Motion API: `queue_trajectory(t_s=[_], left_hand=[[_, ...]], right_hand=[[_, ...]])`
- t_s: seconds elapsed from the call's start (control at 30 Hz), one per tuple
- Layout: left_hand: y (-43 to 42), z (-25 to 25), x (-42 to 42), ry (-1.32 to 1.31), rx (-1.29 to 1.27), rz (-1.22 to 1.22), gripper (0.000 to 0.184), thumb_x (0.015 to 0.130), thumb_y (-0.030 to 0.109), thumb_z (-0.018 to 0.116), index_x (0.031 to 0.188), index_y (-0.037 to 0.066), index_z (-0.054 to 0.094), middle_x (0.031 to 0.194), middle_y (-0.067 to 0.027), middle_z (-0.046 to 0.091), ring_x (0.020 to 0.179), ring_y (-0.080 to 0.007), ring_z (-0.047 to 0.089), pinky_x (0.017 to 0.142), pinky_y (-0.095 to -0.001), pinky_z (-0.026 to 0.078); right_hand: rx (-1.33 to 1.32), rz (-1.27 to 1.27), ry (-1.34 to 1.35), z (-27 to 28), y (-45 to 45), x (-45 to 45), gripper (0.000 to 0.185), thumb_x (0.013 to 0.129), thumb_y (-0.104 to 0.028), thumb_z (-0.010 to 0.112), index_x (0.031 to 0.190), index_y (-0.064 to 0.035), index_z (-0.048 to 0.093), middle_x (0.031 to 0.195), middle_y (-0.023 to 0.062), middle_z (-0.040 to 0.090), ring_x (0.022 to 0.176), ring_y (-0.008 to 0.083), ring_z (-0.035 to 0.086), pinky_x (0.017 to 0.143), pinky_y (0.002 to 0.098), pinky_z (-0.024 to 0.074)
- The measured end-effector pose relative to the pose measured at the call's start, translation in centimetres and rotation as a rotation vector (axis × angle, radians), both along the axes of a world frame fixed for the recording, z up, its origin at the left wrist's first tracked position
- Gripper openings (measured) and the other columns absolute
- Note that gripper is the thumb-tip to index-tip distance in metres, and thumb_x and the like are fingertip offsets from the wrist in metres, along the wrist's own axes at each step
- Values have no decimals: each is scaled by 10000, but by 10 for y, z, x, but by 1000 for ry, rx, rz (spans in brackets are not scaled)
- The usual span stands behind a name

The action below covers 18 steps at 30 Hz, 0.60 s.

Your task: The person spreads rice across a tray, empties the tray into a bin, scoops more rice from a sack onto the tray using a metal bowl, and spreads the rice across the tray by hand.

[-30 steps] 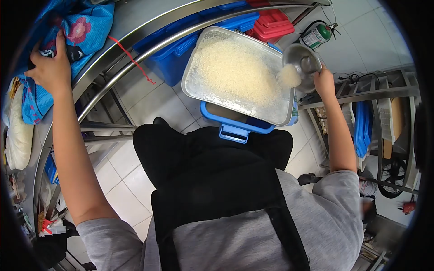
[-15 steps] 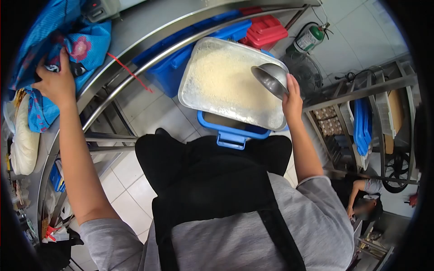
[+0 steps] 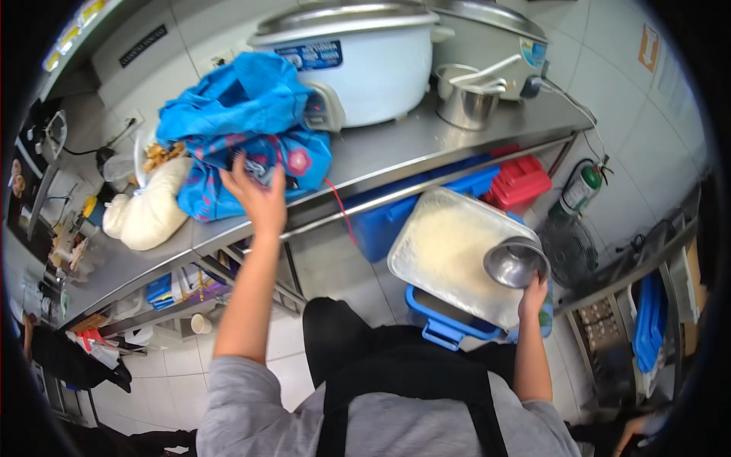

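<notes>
My left hand [image 3: 259,199] is against the front of a blue bag [image 3: 236,107] with pink flowers, on the steel counter. Its fingers are spread, and I cannot tell how firmly they touch the bag. A metal bowl [image 3: 512,265] is gripped at its rim by my right hand [image 3: 534,297]. The bowl hovers over the right side of a large metal tray [image 3: 426,276], its inside facing me and looking bare. Pale, fine grains [image 3: 449,244] cover the tray bottom. Under the tray shows a blue plastic bin [image 3: 449,320].
Along the counter [image 3: 381,156] stand a large white rice cooker [image 3: 373,68], a steel pot [image 3: 468,107] with utensils and a tied plastic bag of pale contents [image 3: 152,209]. A red container [image 3: 518,183], fire extinguisher [image 3: 580,189] and rack [image 3: 609,305] are to the right.
My view has swung up and left, showing more of the counter. The bowl has turned so its inside faces me. My left fingers look more spread at the blue bag.
</notes>
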<state>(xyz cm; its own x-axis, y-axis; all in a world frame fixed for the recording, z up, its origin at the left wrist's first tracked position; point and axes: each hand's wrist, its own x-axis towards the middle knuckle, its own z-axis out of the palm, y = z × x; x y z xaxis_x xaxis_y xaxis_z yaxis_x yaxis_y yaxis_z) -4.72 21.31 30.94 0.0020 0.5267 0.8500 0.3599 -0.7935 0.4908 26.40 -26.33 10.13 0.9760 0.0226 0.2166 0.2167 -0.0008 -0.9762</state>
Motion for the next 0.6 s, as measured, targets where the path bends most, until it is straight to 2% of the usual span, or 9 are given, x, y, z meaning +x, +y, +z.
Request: queue_trajectory(t_s=[0.07, 0.13, 0.17, 0.27, 0.33, 0.47, 0.5, 0.53, 0.6], left_hand=[[-33, -10, -2, -66, 11, -69, 741, 795, 214, 741, 1392, 37, 341, 1495, -295, 152, 1410, -449, 147, 1125, -496, 194], [-65, -31, -3, -74, 61, -9, 775, 763, 184, 764, 1393, 33, 339, 1498, -282, 172, 1410, -426, 177, 1120, -502, 208], [-81, -47, -2, -16, 137, -89, 797, 753, 190, 777, 1404, 44, 341, 1499, -281, 181, 1403, -431, 205, 1105, -501, 256], [-134, -61, 9, 310, 290, -462, 804, 735, 215, 801, 1400, 68, 375, 1488, -253, 252, 1370, -426, 303, 1053, -494, 373], [-168, -45, 28, 482, -20, -749, 770, 728, 242, 810, 1371, 80, 419, 1493, -195, 279, 1280, -397, 448, 995, -460, 446], [-190, -2, 51, 479, -377, -1000, 606, 777, 140, 746, 1313, 54, 476, 1430, -188, 396, 1184, -341, 548, 976, -407, 471], [-182, 4, 59, 381, -114, -936, 541, 786, 75, 697, 1290, 49, 499, 1354, -184, 478, 1141, -330, 580, 959, -394, 481], [-172, 13, 67, 283, 144, -863, 488, 796, 11, 648, 1266, 45, 523, 1278, -179, 560, 1098, -320, 613, 943, -382, 491], [-156, 78, 62, 208, 306, -767, 507, 767, -95, 550, 1244, 77, 541, 1114, -154, 645, 1010, -322, 651, 845, -369, 538]], right_hand=[[107, -14, 511, 6, 3, -16, 348, 991, -240, 490, 1294, -74, 532, 1224, 109, 589, 1152, 229, 559, 979, 377, 441], [235, 18, 509, -5, -2, -20, 367, 993, -280, 488, 1320, -112, 487, 1284, 81, 552, 1197, 238, 526, 967, 435, 428], [347, 43, 517, -5, 1, -17, 392, 994, -320, 485, 1345, -151, 443, 1343, 54, 514, 1241, 246, 493, 956, 493, 416], [423, 147, 504, 25, 19, -32, 414, 999, -322, 476, 1372, -162, 394, 1381, 60, 473, 1256, 270, 486, 946, 493, 428], [499, 308, 433, 69, 49, -60, 407, 992, -275, 501, 1357, -124, 399, 1342, 111, 490, 1196, 278, 534, 924, 495, 481], [603, 596, 288, 146, 107, -106, 347, 1003, -232, 502, 1311, -79, 458, 1310, 98, 527, 1166, 231, 554, 966, 441, 485], [614, 630, 238, 163, 120, -119, 381, 1005, -249, 504, 1341, -81, 436, 1335, 93, 509, 1196, 234, 531, 973, 426, 478], [532, 672, 179, 174, 125, -127, 521, 1007, -288, 500, 1453, -100, 308, 1412, 101, 430, 1231, 249, 499, 986, 415, 465], [426, 865, -10, 195, 127, -135, 677, 996, -313, 517, 1525, -130, 137, 1482, 123, 332, 1240, 259, 487, 980, 401, 458]])
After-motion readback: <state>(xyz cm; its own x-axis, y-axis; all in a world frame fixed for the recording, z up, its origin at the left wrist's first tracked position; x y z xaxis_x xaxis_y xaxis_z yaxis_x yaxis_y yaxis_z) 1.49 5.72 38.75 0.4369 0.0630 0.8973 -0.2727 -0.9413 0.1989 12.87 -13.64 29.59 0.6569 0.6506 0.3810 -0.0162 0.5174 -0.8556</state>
